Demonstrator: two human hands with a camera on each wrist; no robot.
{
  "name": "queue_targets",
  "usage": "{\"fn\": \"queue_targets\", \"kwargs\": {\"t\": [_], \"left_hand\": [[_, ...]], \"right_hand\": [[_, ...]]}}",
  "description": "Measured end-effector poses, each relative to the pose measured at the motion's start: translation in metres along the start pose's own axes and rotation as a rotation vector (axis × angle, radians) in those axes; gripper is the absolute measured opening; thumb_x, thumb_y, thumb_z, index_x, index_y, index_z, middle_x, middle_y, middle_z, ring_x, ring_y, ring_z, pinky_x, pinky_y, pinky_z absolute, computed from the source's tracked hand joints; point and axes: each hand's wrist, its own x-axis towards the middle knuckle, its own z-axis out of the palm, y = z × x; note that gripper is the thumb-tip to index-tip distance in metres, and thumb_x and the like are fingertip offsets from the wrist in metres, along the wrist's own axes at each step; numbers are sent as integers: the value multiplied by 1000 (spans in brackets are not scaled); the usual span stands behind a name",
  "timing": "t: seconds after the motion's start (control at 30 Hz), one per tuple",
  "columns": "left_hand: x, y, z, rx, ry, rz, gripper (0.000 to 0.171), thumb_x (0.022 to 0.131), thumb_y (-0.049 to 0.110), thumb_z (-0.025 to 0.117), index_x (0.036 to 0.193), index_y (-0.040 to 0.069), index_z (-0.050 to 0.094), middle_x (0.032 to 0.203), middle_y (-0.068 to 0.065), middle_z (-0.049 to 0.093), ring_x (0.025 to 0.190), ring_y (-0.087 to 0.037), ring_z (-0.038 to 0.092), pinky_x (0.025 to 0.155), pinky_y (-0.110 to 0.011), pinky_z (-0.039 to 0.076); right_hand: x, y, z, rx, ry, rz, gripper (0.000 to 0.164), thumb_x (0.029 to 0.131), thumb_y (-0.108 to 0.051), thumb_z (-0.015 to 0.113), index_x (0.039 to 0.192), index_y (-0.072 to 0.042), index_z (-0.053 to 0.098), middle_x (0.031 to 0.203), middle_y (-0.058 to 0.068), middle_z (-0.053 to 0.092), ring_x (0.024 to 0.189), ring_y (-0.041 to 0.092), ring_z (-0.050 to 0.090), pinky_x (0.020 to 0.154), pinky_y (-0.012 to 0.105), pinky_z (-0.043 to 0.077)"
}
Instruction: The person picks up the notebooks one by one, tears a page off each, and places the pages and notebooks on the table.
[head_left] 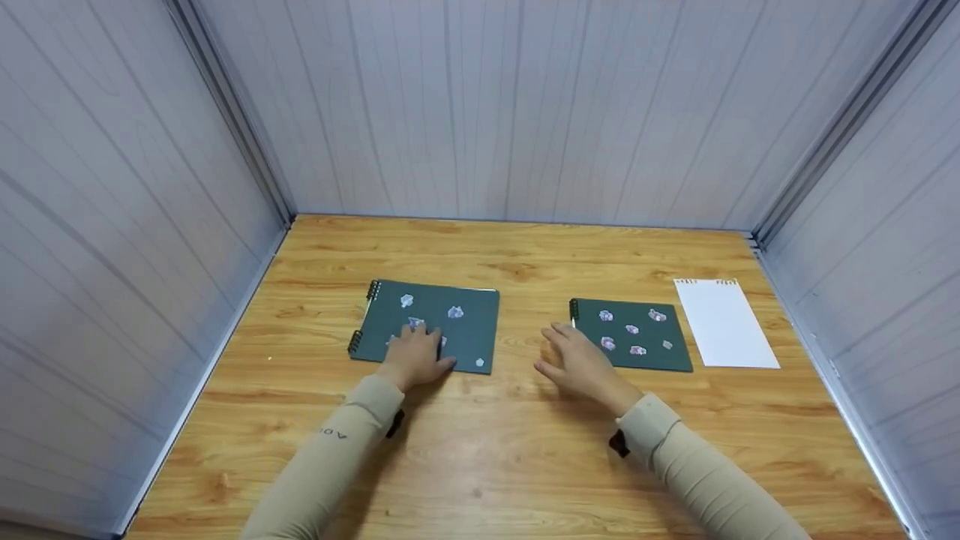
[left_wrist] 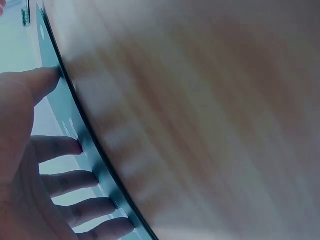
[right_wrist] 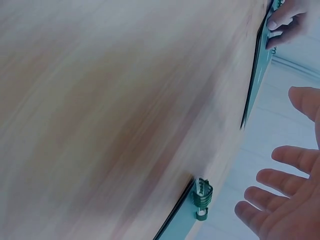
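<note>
Left to right. Left wall (head_left: 112, 187): pale panel, grooved, metal strip along its foot, grey metal post (head_left: 232, 112) in the corner. Tabletop (head_left: 472, 465) runs wall to wall: yellow-brown wood grain, knots, slight sheen, soft shadows under both arms. Tiny pale speck (head_left: 270, 358) on the left part.

Left sleeve (head_left: 330, 457): beige, dark lettering, dark object at the cuff. Larger green notebook (head_left: 476, 326) lies flat left of centre, black coils on its left side, small stickers on the cover, some partly covered by the hand. Left hand (head_left: 415, 358) is on it: fingers straight and spread, fingertips resting on the cover near the front edge, thumb at that edge.

Back wall (head_left: 480, 112): same pale panelling, vertical grooves, meets the table's far edge. Right hand (head_left: 581, 365): fingers extended and spread, nothing in its grip, over the left edge of the smaller green notebook (head_left: 652, 356). That one lies flat, coil at its left, six stickers visible. Right sleeve (head_left: 697, 457) beige too.

White pad (head_left: 727, 330) just beside it, flat, gold-coloured marks along the top. Then metal corner post (head_left: 840, 112) and right wall (head_left: 885, 225), same panelling.
</note>
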Motion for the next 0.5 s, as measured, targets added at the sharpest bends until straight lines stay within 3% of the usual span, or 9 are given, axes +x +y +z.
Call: {"fn": "queue_targets", "kwargs": {"t": [0.3, 0.5], "left_hand": [[-15, 22, 6, -18, 25, 67, 72, 103, 53, 70, 152, 1, 60, 152, -31, 57, 137, -54, 52, 108, -73, 49], [-17, 30, 7, -18, -3, 87, 68, 104, 52, 68, 151, 3, 62, 151, -29, 57, 138, -52, 52, 110, -71, 48]], "right_hand": [[4, -13, 10, 1, -27, -32, 67, 105, -35, 73, 158, 1, 53, 166, 27, 47, 154, 48, 45, 128, 61, 37], [9, -20, 17, 8, -61, -50, 67, 104, -35, 73, 158, 1, 54, 166, 26, 48, 155, 47, 45, 128, 61, 37]]}}
